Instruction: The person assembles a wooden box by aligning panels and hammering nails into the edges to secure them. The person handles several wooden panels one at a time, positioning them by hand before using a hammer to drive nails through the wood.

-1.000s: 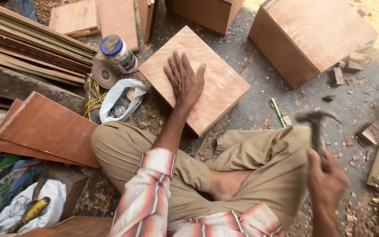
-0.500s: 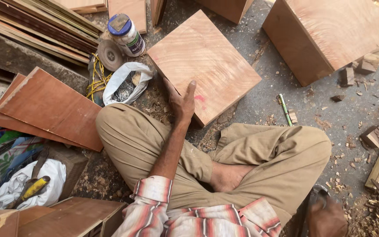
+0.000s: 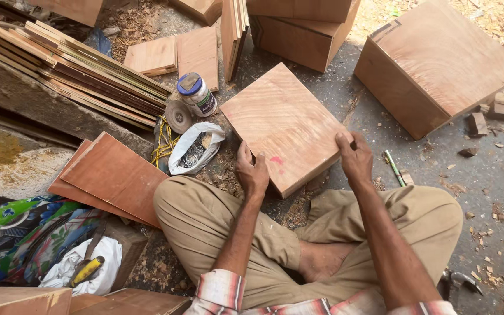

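1. Left hand grips the near left edge of the wooden box; right hand clasps its right corner.
2. That box rests on the floor before the person's crossed legs.
3. Beside it lie a white bag and a jar; a hammer sits by the right knee.

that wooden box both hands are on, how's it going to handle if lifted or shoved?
The wooden box looks rigid: flat plywood panels, square edges, so probably no flex. Likely bulky rather than light; the left hand and right hand each grip a near corner. Pushed, it should slide, not roll, over the gritty, shaving-strewn floor.
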